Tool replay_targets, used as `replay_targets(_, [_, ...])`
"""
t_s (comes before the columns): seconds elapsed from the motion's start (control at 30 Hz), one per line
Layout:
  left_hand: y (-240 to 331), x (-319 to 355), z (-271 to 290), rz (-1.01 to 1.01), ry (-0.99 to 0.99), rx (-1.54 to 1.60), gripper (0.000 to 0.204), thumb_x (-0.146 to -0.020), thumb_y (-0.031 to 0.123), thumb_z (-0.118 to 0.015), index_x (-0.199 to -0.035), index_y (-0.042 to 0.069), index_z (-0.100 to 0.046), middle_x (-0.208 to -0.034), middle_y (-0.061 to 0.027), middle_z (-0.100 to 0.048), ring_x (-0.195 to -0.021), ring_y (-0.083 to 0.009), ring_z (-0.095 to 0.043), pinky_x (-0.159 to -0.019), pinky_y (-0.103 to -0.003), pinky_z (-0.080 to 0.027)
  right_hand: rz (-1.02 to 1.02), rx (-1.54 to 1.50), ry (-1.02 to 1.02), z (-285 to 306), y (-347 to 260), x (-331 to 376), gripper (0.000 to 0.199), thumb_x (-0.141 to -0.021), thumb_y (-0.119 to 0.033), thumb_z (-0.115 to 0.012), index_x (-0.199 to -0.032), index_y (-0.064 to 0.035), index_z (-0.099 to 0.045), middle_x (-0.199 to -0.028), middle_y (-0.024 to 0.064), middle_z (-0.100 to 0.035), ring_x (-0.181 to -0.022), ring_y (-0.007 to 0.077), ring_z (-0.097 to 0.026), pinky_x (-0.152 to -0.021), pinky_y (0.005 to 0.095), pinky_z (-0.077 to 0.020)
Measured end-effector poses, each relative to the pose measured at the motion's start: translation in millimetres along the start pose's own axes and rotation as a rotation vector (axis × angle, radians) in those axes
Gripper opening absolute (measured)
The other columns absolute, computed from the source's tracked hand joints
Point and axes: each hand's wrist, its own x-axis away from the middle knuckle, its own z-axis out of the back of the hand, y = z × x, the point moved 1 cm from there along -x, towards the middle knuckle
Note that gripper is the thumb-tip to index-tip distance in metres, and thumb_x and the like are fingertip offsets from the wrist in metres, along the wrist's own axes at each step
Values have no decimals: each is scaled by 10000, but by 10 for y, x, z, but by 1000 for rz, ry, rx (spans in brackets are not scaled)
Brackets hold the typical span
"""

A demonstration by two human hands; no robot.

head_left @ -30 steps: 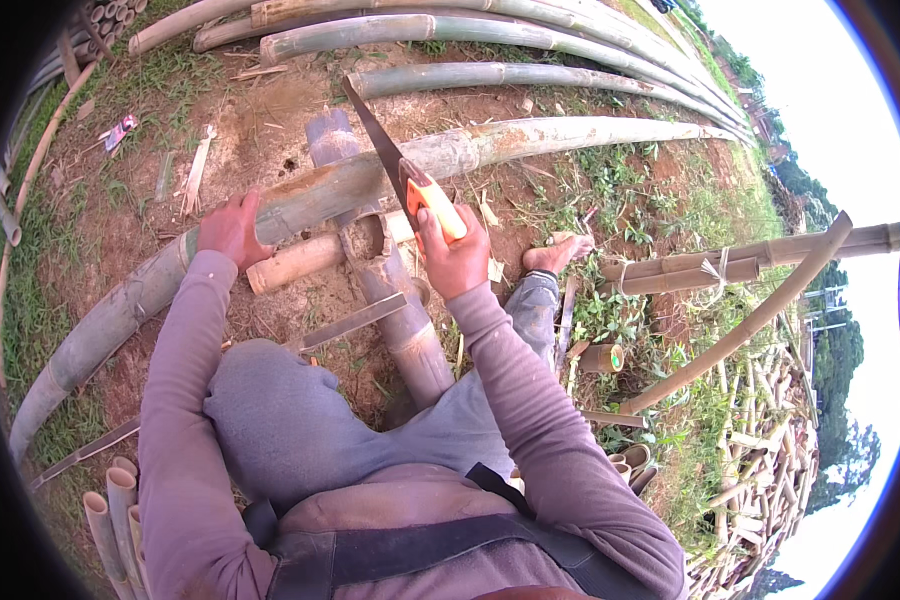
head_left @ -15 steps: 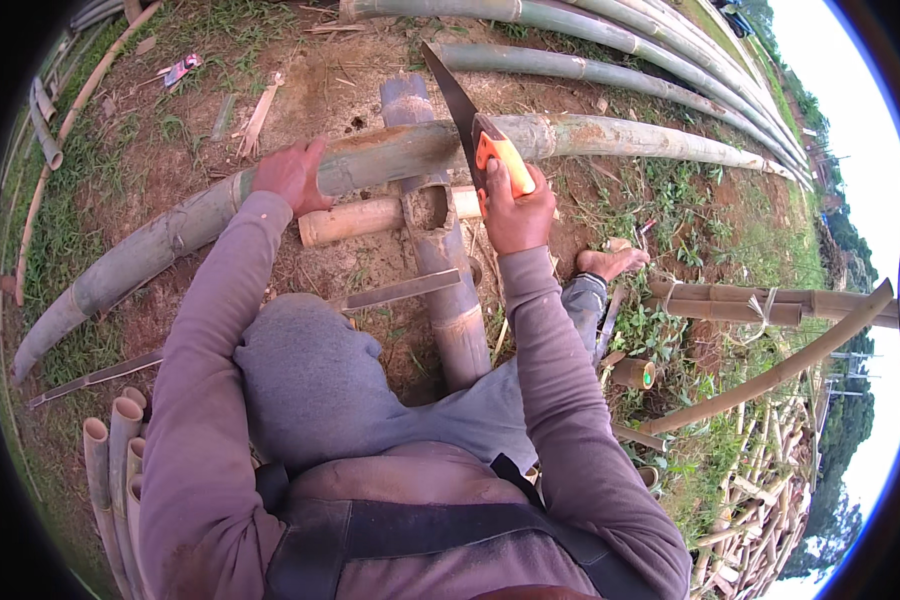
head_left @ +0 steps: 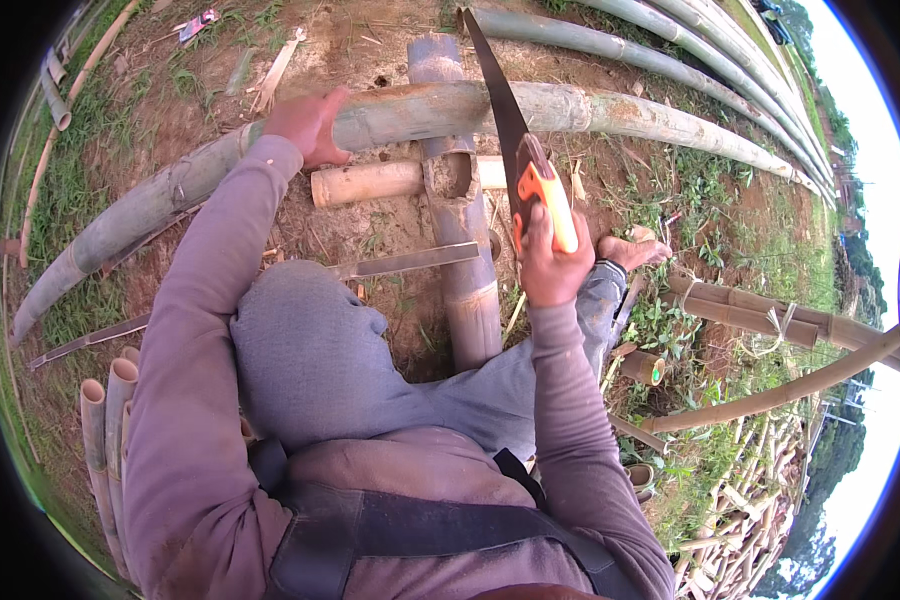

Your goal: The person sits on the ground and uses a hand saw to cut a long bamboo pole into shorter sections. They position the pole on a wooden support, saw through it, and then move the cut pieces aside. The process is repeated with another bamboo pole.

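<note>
Our right grip [head_left: 553,262] is clamped round the orange handle of a saw [head_left: 515,150], whose dark blade runs up and away from us, crossing over the long bamboo pole [head_left: 570,108]. Our left grip [head_left: 308,124] lies spread on that same pole, fingers apart, pressing down on its top left of the blade. We see the pole lying across bare earth from lower left to upper right, resting over a short upright-cut bamboo stub [head_left: 467,250] that runs toward us between our knees. Just beside the stub, a short bamboo piece [head_left: 370,183] lies crosswise under the pole's near side. A thin split strip [head_left: 410,262] lies near our knee. More poles [head_left: 670,55] lie beyond, well apart.
</note>
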Motion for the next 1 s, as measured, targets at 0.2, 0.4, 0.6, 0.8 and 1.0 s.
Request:
replay_targets(0.2, [-29, -81, 226, 30, -92, 3, 1096, -679, 510, -914, -1579, 119, -426, -1423, -191, -640, -1268, -400, -640, -1065, -486, -524, 76, 11, 17, -289, 77, -502, 219, -996, -175, -764, -986, 26, -679, -799, 98, -684, -736, 155, -632, -662, 337, -515])
replay_targets(0.4, [-103, -66, 65, 5, -19, -22, 1083, -706, 498, -915, -1585, 105, -420, -1378, -195, -670, -1253, -401, -652, -1065, -487, -524, 0, 77, 51, 775, -136, 1350, 204, -1026, -158, -711, -1079, 29, -648, -781, 55, -668, -561, 74, -589, -536, 241, -480])
replay_targets(0.6, [-8, -68, 96, 14, -43, 21, 1075, -699, 495, -920, -1578, 119, -429, -1349, -203, -683, -1226, -410, -663, -1052, -494, -530, 22, 51, 5, -129, 186, -256, 215, -998, -156, -769, -1007, 35, -672, -845, 80, -695, -716, 96, -595, -641, 277, -499])
replay_targets(0.8, [-89, -78, 248, 15, -52, 33, 1095, -684, 496, -924, -1585, 126, -423, -1325, -219, -682, -1201, -430, -667, -1037, -506, -537, 36, 21, -2, -368, -28, -477, 229, -997, -178, -771, -1012, 36, -694, -828, 72, -681, -770, 106, -611, -700, 308, -509])
replay_targets(1.0, [-180, -122, 36, -17, -5, -8, 1122, -697, 488, -919, -1617, 128, -385, -1319, -200, -681, -1200, -412, -667, -1039, -501, -539, 67, 63, 27, 766, 37, 1379, 231, -1047, -199, -692, -1061, 10, -596, -731, 38, -623, -511, 87, -562, -468, 243, -459])
